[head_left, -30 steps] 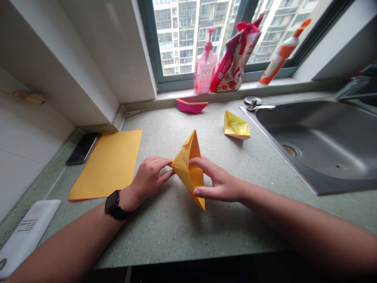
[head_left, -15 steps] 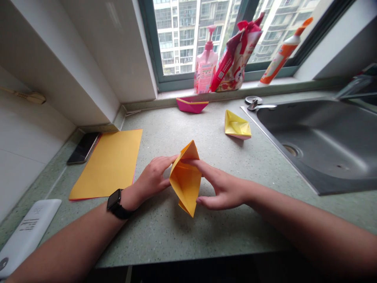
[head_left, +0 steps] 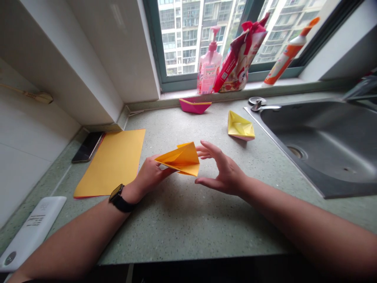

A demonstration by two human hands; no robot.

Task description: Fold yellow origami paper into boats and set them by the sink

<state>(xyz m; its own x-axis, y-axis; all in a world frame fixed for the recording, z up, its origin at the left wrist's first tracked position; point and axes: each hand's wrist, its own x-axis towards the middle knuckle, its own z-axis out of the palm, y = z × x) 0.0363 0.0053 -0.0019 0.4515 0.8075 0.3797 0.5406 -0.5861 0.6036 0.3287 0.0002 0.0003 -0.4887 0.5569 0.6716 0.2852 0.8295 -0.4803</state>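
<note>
My left hand point(head_left: 150, 175) pinches the left end of a folded orange paper shape point(head_left: 179, 158) and holds it just above the speckled green counter point(head_left: 188, 220). The shape lies nearly flat, its point toward the left. My right hand point(head_left: 221, 169) is open beside the shape's right edge, fingers spread and curved, apart from the paper or barely at its edge. A black watch point(head_left: 118, 198) sits on my left wrist.
A stack of orange sheets point(head_left: 114, 161) lies at left by a dark phone point(head_left: 88, 146). A white device point(head_left: 31, 232) is near the front left. A yellow folded boat point(head_left: 240, 126) and a pink one point(head_left: 194, 105) stand further back. The steel sink point(head_left: 321, 137) fills the right; bottles line the sill.
The orange shape has been turned from standing on end to lying nearly flat. My right hand has let go of it and opened; my left hand keeps its hold.
</note>
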